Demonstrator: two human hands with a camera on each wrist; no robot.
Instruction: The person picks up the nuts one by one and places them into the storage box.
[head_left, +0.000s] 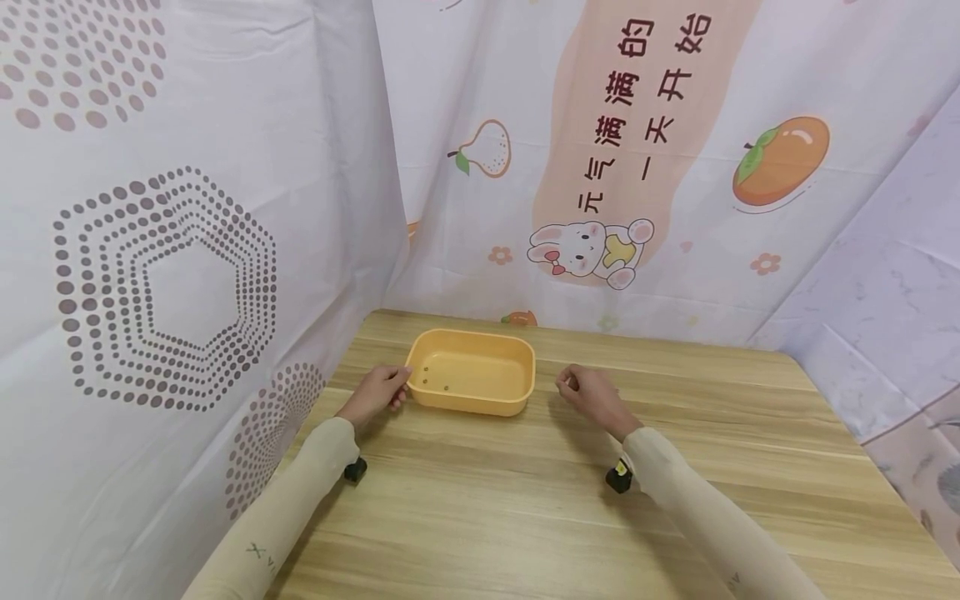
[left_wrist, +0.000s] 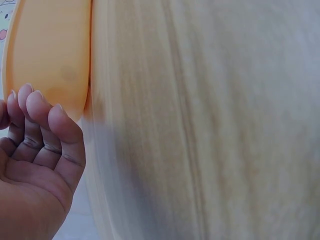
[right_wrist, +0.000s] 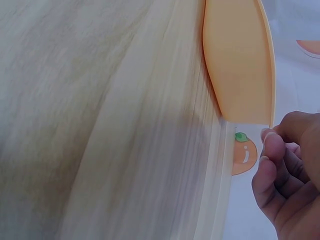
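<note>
A shallow yellow-orange plastic bin (head_left: 472, 405) with rounded corners lies on the wooden table. Several small dark spots (head_left: 425, 381) show on the left part of its floor. At the bin's left end, my left hand (head_left: 381, 389) pinches the rim between thumb and bent fingers. The left wrist view has these fingers (left_wrist: 67, 125) curled against the bin's end wall (left_wrist: 50, 55). A short gap right of the bin separates it from my right hand (head_left: 592, 394), raised with loosely curled fingers and thumb close to the index finger. Nothing shows in its grasp.
The wood-grain table (head_left: 480, 517) reaches back to a printed cloth (head_left: 480, 242) with fruit and a rabbit. A white cloth with dotted patterns (head_left: 195, 292) hangs close on the left, and another cloth (head_left: 892, 317) stands at the right edge.
</note>
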